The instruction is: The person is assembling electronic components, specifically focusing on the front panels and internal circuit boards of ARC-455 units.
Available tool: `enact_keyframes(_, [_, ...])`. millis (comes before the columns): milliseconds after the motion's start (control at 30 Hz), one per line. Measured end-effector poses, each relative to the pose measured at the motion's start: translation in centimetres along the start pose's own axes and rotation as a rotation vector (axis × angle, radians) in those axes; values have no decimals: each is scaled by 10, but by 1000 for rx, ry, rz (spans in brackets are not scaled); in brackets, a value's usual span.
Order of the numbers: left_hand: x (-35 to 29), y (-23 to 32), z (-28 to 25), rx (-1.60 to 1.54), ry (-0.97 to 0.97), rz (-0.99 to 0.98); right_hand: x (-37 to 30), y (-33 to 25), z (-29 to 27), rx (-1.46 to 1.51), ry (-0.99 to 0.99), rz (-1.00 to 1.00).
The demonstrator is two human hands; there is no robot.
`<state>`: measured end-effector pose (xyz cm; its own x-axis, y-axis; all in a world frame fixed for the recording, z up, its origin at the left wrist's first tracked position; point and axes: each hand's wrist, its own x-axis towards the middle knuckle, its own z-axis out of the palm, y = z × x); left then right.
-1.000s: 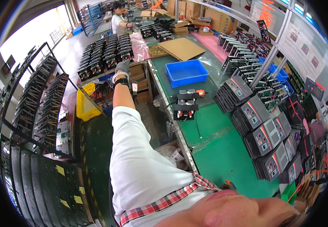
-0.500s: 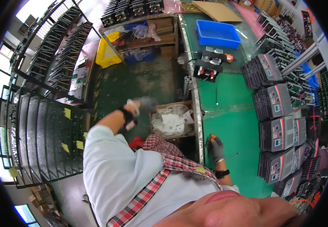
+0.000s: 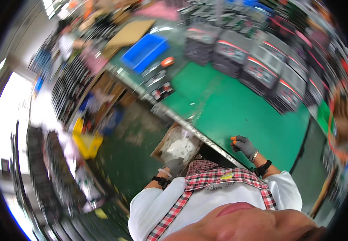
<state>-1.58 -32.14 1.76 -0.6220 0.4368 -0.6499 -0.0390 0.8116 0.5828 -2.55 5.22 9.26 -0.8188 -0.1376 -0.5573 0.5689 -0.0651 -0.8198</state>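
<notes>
Head view, tilted, much of the outer part smeared by blur. Left hand (image 3: pixel 174 165), grey-gloved, low at the near side of an open carton (image 3: pixel 158 151); contact with its wall cannot be told. Fingers of that hand foreshortened and soft in outline; cannot tell whether apart or together. White pieces (image 3: pixel 181 148) lie inside the carton, which sits below table height, just beside the table's metal edge.

Right hand (image 3: pixel 244 146), also gloved in grey, over the near edge of the green table (image 3: pixel 230 108). Fingers bent, orange at the tips; cannot tell whether the tips meet. Black bands on both wrists; red-checked apron (image 3: pixel 206 178) between the arms.

Farther along the table: dark finned assembly (image 3: pixel 157 82), an orange item (image 3: pixel 167 61) just beside its upper end, then a blue bin (image 3: pixel 141 54). Beyond the bin, a flat brown cardboard sheet (image 3: pixel 133 33). Stacks of grey-and-black panels (image 3: pixel 258 70) line the table's far side, well apart from the right hand. Yellow bin (image 3: pixel 86 142) off to the left, across the green floor (image 3: pixel 127 134). Another person (image 3: pixel 66 44) at upper left, blurred.
</notes>
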Motion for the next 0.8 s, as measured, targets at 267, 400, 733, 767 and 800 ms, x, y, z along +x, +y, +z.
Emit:
enact_keyframes(267, [64,190,18,-123,-531,559,-177,67,-91,197,640,-167])
enact_keyframes(400, [67,275,82,-108,-835,625,-291,96,-138,224,958,-268])
enact_keyframes(733, [-31,504,357,174,-1010,556,-690,239,-255,-40,1663,74])
enact_keyframes(767, [-44,522,374,200,-1008,615,-722,239,-261,135,1663,100])
enact_keyframes(800, [-34,529,392,288,-1010,784,-752,255,-267,202,1696,126])
